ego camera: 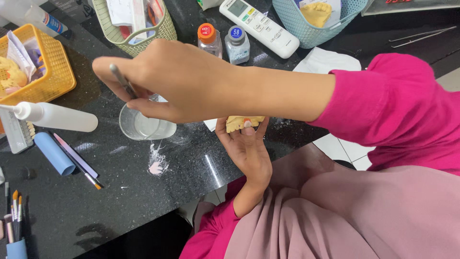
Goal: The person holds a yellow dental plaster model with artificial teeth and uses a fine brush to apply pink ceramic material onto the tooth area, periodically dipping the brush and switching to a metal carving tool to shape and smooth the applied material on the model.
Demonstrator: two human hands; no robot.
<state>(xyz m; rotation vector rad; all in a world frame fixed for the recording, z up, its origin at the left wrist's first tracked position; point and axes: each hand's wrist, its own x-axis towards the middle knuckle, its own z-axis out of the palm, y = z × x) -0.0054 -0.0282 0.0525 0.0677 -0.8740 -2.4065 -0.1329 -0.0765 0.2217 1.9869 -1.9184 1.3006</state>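
Observation:
My right hand [182,81] reaches across to the left and pinches a thin grey tool [122,79], its tip pointing down over a clear plastic cup [143,128] on the black counter. My left hand [247,151] comes up from below at the counter's edge. It holds a yellow dental cast [244,122] with a small pink patch on it. My right forearm partly hides the cast.
A pinkish-white smear [157,163] lies in front of the cup. To the left are a white squeeze bottle [55,116], a blue tube [52,153] and a brush [79,160]. Behind stand two small bottles [223,43], a remote control [258,26] and yellow [52,62], green [163,31] and teal [292,21] baskets.

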